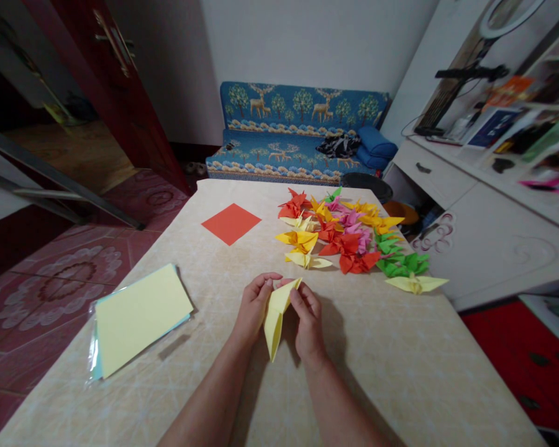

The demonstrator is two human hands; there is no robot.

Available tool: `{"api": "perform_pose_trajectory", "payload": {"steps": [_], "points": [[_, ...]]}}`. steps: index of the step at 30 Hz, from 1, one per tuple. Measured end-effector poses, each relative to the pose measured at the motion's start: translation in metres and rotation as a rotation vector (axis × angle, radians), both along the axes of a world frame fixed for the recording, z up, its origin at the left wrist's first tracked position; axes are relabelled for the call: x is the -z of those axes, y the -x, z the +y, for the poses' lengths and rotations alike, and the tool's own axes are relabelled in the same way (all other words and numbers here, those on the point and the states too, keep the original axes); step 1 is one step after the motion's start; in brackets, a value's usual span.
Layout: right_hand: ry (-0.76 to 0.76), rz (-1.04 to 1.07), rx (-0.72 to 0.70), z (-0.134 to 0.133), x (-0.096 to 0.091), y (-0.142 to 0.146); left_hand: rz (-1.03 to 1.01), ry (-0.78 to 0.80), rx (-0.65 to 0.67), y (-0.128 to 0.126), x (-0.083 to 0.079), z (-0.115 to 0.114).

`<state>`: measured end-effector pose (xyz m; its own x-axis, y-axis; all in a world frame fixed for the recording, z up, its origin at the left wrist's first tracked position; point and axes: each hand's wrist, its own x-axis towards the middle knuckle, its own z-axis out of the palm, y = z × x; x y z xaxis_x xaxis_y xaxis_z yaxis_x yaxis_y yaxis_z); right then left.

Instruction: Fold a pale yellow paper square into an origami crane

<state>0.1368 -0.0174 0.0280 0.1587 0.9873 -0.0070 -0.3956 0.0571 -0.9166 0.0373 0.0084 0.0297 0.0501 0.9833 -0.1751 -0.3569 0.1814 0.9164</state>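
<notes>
Forearms enter from the lower edge, and both hands meet over the near middle of the bench [205, 397]. The left grip [252, 309] is partly curled, its thumb and fingers closed on the left side of a folded piece of pale yellow paper [274, 313]. The right grip [310, 320] is likewise nearly closed, with the thumb against the paper's upper right edge and fingers bent beside and behind it. The piece is held tilted between the two hands, one narrow point directed toward the wearer and another toward the upper right. Whether its lower tip touches the bench cannot be told.

To the left lies a stack of paper sheets [142, 323], pale yellow uppermost, with blue edges and clear wrapping showing beneath. Beyond the hands, to the right, a pale yellow paper bird [417, 284] rests just beside a crowded group of folded paper birds [347, 243] in red, orange, yellow, pink and green. Farther left, a flat red square [231, 223] lies with one corner toward the wearer. Behind the bench stands a blue sofa [279, 118] patterned with deer and trees, against a pale wall [307, 43].
</notes>
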Motion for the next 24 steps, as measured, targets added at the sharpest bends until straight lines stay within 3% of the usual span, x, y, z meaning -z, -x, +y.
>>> {"api": "perform_pose_trajectory", "payload": {"steps": [9, 17, 24], "points": [[0.003, -0.022, -0.043, -0.0001, 0.0031, -0.0023, 0.033, -0.019, -0.021, 0.001, 0.0012, 0.001], [0.019, -0.129, -0.139, 0.0015, -0.0002, -0.004, 0.358, -0.211, -0.17, 0.0082, 0.0035, 0.0036], [0.023, -0.284, -0.021, 0.0048, 0.0033, 0.0021, 0.292, -0.202, -0.02, 0.0029, 0.0044, 0.0017]]}}
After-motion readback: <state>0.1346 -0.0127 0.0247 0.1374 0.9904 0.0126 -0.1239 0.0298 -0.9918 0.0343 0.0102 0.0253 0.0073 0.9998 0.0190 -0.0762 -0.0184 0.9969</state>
